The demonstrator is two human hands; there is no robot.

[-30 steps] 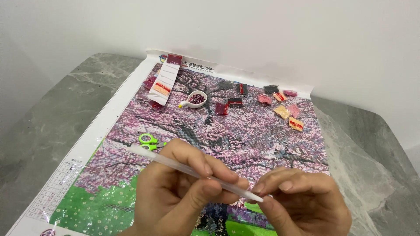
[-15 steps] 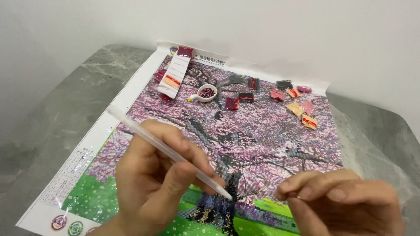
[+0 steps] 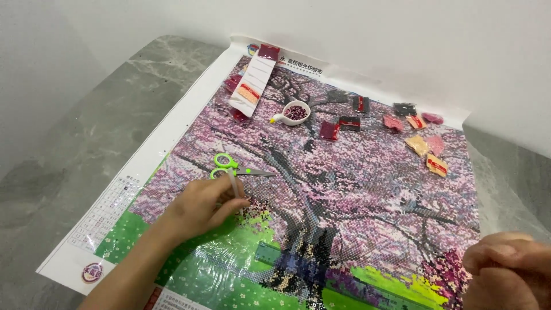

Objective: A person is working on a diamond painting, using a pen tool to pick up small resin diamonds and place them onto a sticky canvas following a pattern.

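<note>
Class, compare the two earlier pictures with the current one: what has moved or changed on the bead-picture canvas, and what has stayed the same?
The left hand, holding the white pen tool, has moved away from the right hand, out to the left beside the green scissors, its tip down on the canvas. The right hand has drawn back to the lower right corner. The small white dish of beads, the bead packets and the scissors stayed put.

Green-handled scissors [image 3: 227,166], lying on the upper left of the picture. Small white dish [image 3: 294,112] of dark red beads, near the top edge. Long white sheet [image 3: 253,86] with a red end, just left of the dish. Small packets [image 3: 425,143], dark red, black, pink and tan, scattered along the top right. Grey marble table [image 3: 74,143] beneath. White wall [image 3: 402,34] behind.
</note>
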